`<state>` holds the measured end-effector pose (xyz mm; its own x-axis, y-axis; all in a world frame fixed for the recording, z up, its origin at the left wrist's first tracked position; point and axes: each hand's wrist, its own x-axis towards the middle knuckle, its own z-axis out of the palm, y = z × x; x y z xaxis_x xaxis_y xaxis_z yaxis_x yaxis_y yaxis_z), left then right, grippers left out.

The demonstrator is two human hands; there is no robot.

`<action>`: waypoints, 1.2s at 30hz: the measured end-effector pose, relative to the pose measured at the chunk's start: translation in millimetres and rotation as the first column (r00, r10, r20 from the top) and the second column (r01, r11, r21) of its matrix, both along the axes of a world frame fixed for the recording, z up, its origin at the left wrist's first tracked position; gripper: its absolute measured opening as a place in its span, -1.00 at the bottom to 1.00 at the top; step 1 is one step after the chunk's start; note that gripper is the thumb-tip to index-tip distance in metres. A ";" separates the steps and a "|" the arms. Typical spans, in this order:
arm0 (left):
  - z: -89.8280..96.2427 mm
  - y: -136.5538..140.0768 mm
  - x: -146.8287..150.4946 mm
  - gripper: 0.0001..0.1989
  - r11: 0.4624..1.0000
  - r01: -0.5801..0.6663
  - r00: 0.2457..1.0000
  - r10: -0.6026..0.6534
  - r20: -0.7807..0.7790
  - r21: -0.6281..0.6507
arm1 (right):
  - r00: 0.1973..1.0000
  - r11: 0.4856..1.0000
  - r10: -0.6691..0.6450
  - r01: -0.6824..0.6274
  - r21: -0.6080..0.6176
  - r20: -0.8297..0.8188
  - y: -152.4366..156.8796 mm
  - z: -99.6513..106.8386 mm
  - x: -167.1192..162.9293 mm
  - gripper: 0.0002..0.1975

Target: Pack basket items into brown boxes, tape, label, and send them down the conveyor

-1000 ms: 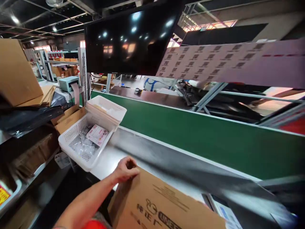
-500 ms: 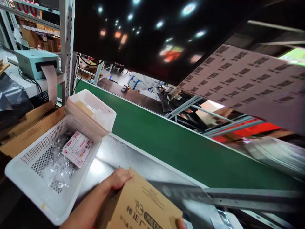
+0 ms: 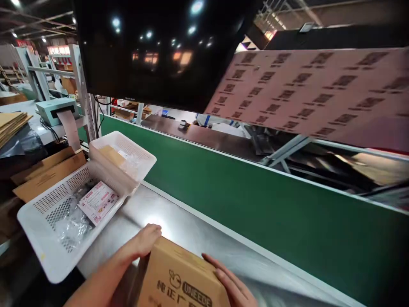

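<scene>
Between left hand and right hand is a carton.

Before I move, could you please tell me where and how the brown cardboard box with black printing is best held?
Probably by its left and right sides, one palm from each: the box looks straight-edged, and no handle shows. The left hand is at its upper left corner, the right hand along its right edge.

Two hands, one held carton, at least two white baskets, one screen
</scene>
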<state>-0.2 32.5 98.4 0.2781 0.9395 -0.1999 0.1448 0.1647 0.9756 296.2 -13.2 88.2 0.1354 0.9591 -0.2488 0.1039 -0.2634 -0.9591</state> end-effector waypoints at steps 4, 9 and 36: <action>-15.0 -17.6 -1.7 -0.51 0.904 0.114 0.986 -0.052 -0.160 0.412 | 0.944 0.777 -0.032 -0.184 0.602 0.330 -21.3 -66.5 23.3 -0.55; -76.2 -93.9 -34.1 -0.56 0.775 0.376 0.828 -0.035 -0.559 0.509 | 0.828 0.500 -0.099 -0.438 0.747 0.552 -102.3 -121.3 -4.8 -0.38; -118.2 -79.9 -21.6 -0.50 0.667 0.440 0.858 -0.114 -0.502 0.601 | 0.822 0.977 -0.212 0.183 0.107 0.528 -178.2 -42.1 90.5 -0.66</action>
